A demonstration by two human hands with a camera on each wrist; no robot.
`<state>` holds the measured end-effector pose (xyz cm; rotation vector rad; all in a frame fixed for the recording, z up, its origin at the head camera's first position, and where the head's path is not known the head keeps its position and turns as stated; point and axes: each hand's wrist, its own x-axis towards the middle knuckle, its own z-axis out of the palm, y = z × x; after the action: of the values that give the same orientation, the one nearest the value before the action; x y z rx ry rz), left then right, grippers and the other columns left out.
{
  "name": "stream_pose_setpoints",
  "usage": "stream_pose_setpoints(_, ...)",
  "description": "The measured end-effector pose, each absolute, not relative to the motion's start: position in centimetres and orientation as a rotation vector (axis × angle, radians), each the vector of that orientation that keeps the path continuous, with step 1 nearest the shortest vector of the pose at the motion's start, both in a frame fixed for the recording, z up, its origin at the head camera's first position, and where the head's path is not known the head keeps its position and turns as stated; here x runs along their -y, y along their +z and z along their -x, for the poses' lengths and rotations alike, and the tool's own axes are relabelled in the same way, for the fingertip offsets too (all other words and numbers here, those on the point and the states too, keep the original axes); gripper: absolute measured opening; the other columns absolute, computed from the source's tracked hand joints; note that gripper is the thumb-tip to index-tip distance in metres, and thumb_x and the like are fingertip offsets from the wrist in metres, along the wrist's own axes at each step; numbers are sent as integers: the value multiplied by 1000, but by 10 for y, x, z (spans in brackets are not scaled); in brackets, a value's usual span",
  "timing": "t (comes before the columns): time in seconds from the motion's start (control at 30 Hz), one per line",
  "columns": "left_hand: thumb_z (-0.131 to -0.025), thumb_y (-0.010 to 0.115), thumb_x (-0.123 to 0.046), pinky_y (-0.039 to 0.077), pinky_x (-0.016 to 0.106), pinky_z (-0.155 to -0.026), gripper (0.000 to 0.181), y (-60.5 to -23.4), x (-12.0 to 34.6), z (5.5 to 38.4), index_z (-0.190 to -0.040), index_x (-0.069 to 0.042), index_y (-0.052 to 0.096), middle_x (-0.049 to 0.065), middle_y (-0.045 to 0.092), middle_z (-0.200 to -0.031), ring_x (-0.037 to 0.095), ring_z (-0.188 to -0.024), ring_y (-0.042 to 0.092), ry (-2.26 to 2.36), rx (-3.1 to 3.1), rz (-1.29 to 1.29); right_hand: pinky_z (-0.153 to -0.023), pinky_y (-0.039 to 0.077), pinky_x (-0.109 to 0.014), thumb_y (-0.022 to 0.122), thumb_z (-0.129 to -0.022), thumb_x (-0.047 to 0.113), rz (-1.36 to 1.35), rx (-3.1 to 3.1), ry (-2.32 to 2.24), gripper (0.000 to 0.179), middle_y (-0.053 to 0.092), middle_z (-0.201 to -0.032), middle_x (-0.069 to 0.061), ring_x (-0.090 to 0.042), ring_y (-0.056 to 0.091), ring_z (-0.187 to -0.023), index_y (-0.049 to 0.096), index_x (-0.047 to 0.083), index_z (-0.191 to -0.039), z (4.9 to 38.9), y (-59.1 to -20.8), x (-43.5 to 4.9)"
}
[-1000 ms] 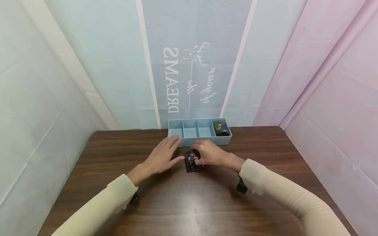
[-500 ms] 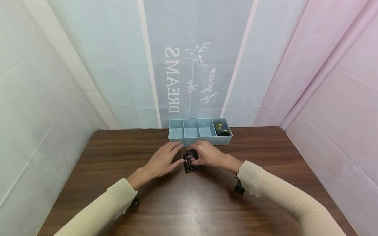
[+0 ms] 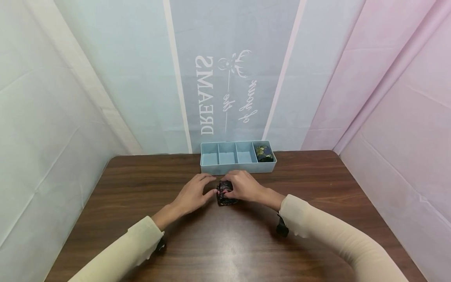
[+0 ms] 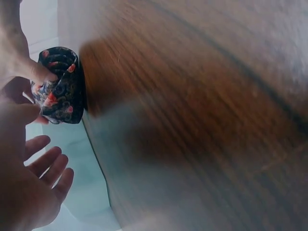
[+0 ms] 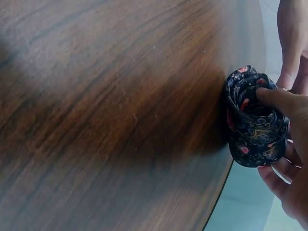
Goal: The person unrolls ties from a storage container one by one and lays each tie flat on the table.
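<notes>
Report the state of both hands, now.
Left hand: open, holding nothing.
Right hand: closed, holding the cylindrical roll of dark, pink-flowered fabric.

Two floral rolls (image 5: 257,139) (image 3: 264,153), one tray (image 3: 243,168)

The tray has four compartments (image 3: 210,158) and three dividers (image 3: 236,153). One roll is inside it, one outside. Around them: one surface (image 3: 225,250), two hands (image 3: 192,194) (image 3: 245,185), two sleeves (image 3: 119,250) (image 3: 338,221), two dark wrist pieces (image 3: 161,245) (image 3: 282,227).
</notes>
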<state>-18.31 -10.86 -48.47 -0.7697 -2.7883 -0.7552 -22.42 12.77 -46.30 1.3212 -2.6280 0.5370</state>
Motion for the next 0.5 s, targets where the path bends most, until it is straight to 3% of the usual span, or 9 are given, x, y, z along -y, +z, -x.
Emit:
stream_pose_setpoints(0.33, -94, 82, -16, 61, 41, -91, 18, -488, 101, 183, -110, -8, 79, 4, 76, -113, 23, -105, 74, -906, 2677, 768, -75, 62, -34, 94, -81, 26, -1300, 2615, 478, 44, 77, -102, -7, -19, 73, -90, 79, 3, -115, 222, -465, -124)
stream_pose_setpoints(0.5, -92, 83, -15, 62, 41, -88, 11, -490, 98, 182, -103, -11, 80, 2, 78, -107, 21, -102, 75, -861, 2688, 734, -76, 62, -34, 95, -80, 26, -1299, 2599, 459, 44, 77, -103, -7, -19, 73, -91, 80, 3, -115, 221, -468, -123)
